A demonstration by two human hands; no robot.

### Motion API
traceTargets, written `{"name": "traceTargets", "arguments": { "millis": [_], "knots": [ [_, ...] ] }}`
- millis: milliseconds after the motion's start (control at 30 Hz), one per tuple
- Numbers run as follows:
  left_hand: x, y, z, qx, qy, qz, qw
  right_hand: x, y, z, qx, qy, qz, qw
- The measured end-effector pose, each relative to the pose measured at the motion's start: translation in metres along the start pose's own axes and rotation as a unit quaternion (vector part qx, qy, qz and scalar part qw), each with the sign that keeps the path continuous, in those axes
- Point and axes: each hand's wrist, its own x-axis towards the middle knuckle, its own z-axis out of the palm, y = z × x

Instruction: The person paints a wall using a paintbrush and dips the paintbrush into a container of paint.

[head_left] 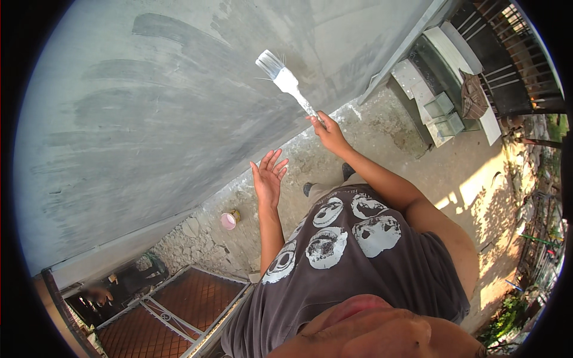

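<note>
My right hand (328, 132) is closed round the lower end of a paintbrush (288, 82) with a white-coated handle. Its bristles, whitish and splayed with a few stray hairs, point up and left in front of a grey wall (179, 113). Whether the bristle tips touch the wall I cannot tell. The wall carries broad, streaky strokes in lighter and darker grey. My left hand (270, 176) is raised near the wall's foot, fingers spread and palm showing, with nothing in it. Below it on the ground stands a small tub (230, 219) with pale contents.
A metal gate with brown mesh (197, 298) is at the lower left, beside rubble (191, 241). At the upper right, glass tanks (444, 113) and pale slabs (430, 98) stand near a dark barred fence (507, 51). Plants and clutter (513, 316) line the right edge.
</note>
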Motion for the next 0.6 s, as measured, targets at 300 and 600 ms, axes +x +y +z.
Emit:
{"name": "traceTargets", "arguments": {
  "millis": [300,600],
  "knots": [
    [-0.003,0.006,0.004,0.004,0.012,0.008,1.000,0.047,0.051,-0.037,0.139,0.140,0.394,0.898],
    [-0.003,0.002,-0.009,-0.032,0.016,0.024,0.999,0.003,-0.133,-0.014,0.226,0.008,0.150,0.962]
  ]
}}
